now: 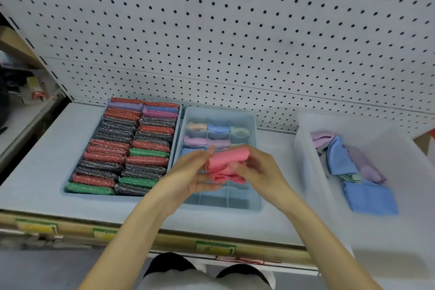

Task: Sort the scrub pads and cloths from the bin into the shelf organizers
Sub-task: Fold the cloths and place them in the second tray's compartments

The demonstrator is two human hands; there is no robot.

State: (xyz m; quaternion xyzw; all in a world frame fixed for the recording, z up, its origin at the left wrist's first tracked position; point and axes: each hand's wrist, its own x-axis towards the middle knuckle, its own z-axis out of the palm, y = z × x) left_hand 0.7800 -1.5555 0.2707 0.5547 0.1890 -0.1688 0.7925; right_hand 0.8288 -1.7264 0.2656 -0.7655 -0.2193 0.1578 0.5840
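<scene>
Facing white pegboard (235, 30) dotted with dark holes, rising behind a pale grey shelf (35, 183). Curling the fingers (247, 164) of the right hand (261, 172) round the 3 o'clock end of a pink cloth (227, 163), thumb pressing on its near face. Closing the fingers (203, 152) and thumb of the left hand (186, 176) on the 9 o'clock end, palm facing up. Holding the pink cloth bunched into a loose roll between both hands, in the air, resting in no compartment. Hovering it over the middle rows of a pale blue divided organizer (219, 113), three compartments across, lying at 12 o'clock from the wrists. Seeing rolled cloths (219, 128) in peach, blue, pale green and lilac tucked into the compartments toward 12 o'clock. Having a second blue tray (179, 122) at 9 o'clock, just beside the organizer, packed with two columns of glittery scrub pads (122, 148) standing on edge: red, dark grey, green, purple, blue. Having a translucent white bin (303, 167) at 3 o'clock, near the organizer yet apart from it, holding a loose heap of cloths (341, 158) in blue, lilac and pale green on its floor. Looking down at 6 o'clock on a tan rail (117, 234) running along the shelf edge, carrying yellow and green labels (215, 247), print too blurred for reading.
</scene>
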